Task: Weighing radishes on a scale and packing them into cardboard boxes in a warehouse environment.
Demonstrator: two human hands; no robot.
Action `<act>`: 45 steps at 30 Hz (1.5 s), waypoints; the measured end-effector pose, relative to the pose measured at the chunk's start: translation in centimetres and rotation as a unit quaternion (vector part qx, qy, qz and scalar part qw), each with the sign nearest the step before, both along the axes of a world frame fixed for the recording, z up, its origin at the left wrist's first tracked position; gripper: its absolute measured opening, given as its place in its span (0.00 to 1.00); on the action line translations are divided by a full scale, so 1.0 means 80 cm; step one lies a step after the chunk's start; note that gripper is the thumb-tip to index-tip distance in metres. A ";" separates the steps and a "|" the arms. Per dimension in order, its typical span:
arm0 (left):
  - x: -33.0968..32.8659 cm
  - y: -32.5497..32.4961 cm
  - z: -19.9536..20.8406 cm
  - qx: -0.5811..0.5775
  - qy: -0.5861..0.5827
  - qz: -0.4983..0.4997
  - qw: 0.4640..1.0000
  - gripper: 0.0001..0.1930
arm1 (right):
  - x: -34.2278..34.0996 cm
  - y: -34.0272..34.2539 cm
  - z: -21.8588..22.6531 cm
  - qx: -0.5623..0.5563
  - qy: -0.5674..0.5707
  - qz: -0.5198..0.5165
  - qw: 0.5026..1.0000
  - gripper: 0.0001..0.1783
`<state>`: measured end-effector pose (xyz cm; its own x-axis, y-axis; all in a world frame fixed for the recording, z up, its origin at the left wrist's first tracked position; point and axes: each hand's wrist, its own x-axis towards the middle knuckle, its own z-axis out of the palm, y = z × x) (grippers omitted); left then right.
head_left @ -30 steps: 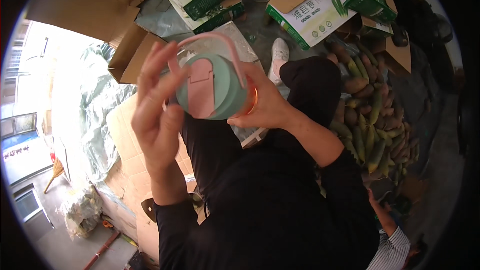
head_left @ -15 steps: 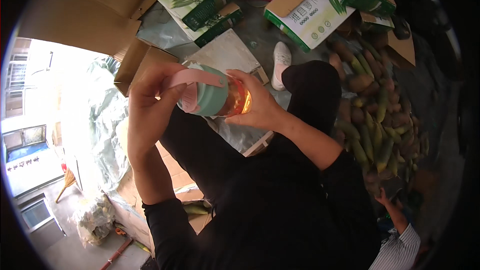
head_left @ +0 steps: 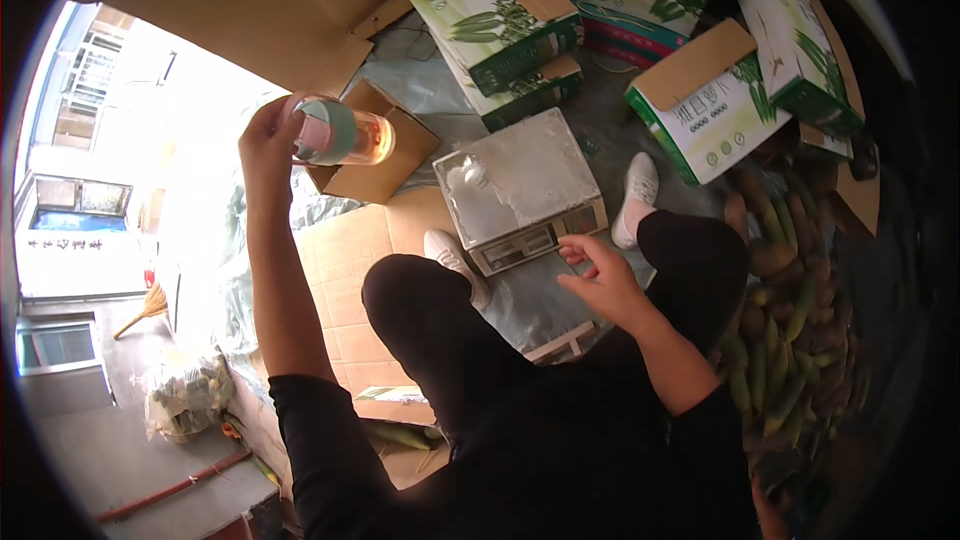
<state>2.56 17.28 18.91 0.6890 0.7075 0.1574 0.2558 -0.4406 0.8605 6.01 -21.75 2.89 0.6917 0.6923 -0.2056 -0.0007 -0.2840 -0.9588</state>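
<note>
Held out at the far left is a drinking bottle (head_left: 345, 133) with a pale green lid, a pink top and strap, and clear walls around amber liquid. My left hand (head_left: 268, 143) grips it by the lid end, and the bottle lies nearly on its side in the air. My right hand (head_left: 608, 285) has its fingers loosely apart with nothing in them. It hovers by the front panel of a weighing scale (head_left: 530, 165) with a worn, pale platform, on the floor between my feet; touching or apart, I cannot tell.
Printed green-and-white cartons (head_left: 710, 110) stand at the back. An opened brown cardboard box (head_left: 375, 155) is below the bottle, beside a flat cardboard sheet (head_left: 345, 250). Long green radishes (head_left: 770, 360) are heaped on the right. Plastic sheeting (head_left: 400, 75) covers some floor.
My right hand has let go of the bottle and moved right and down. My left hand has carried the bottle left and away. The whole view has shifted, uncovering the scale.
</note>
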 end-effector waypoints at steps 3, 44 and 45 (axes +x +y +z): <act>0.018 0.064 -0.022 0.002 -0.019 0.033 0.999 0.15 | 0.004 0.010 -0.002 -0.002 0.008 0.004 1.000 0.26; 0.127 0.228 -0.362 0.041 0.227 -0.093 0.969 0.20 | -0.003 0.036 -0.027 -0.133 -0.107 0.165 0.971 0.24; 0.111 0.244 -0.349 0.092 0.201 -0.106 0.969 0.18 | -0.005 0.037 -0.023 -0.120 -0.116 0.172 0.971 0.23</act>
<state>11.44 36.79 -8.98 0.8479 0.5284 -0.0435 0.4410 -0.6573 0.6111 5.61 -18.75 1.01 0.4746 0.8423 -0.2556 0.3424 -0.4442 -0.8279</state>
